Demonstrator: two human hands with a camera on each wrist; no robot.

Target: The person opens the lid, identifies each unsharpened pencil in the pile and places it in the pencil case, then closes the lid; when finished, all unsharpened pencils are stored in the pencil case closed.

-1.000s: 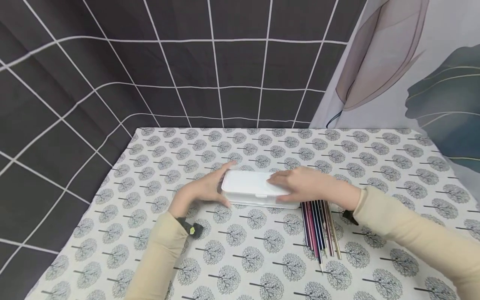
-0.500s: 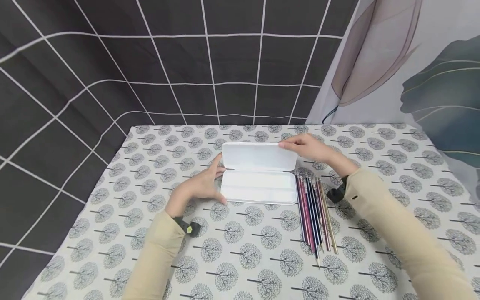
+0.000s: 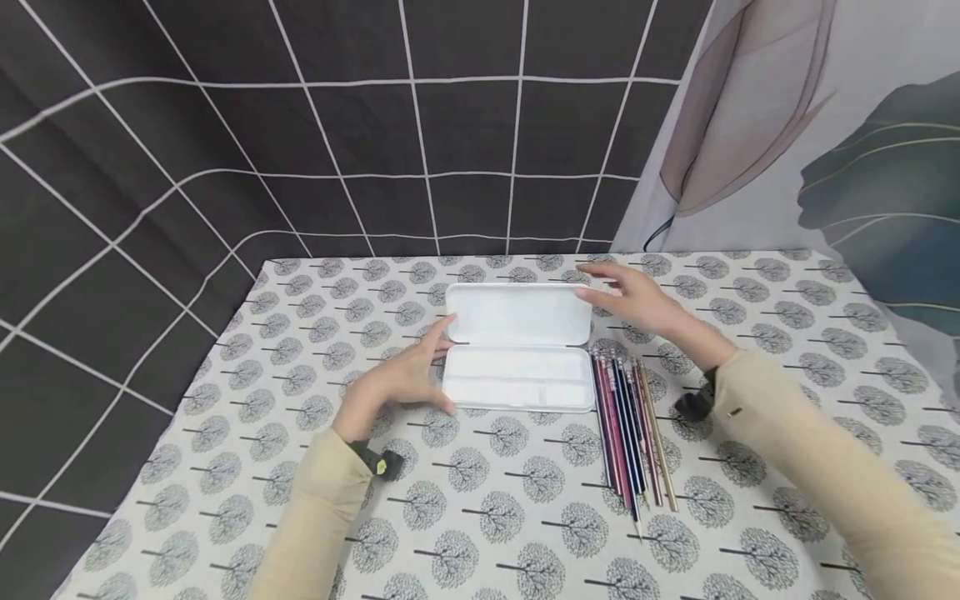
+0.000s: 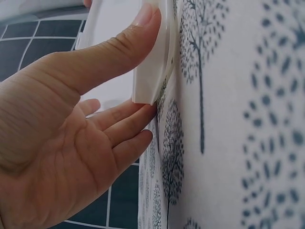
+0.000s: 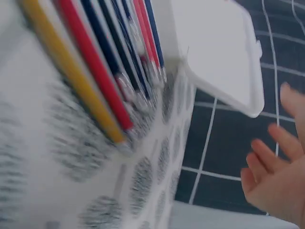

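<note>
A white pencil case lies on the cloth with its lid raised at the back; inside are pale compartments. My left hand holds the left end of the case, thumb at the front, fingers toward the back. The left wrist view shows the thumb against one edge and fingertips at a lower corner. My right hand is by the lid's upper right corner with fingers spread. A gap shows between this hand and the lid in the right wrist view.
Several pencils lie in a loose bundle just right of the case, in dark blue, pink-red and gold. The tree-print tablecloth covers the table. A dark grid-patterned curtain hangs behind.
The closed lid has been swung up and back by my right hand, which has since let go of it. My left hand has stayed at the left end of the case.
</note>
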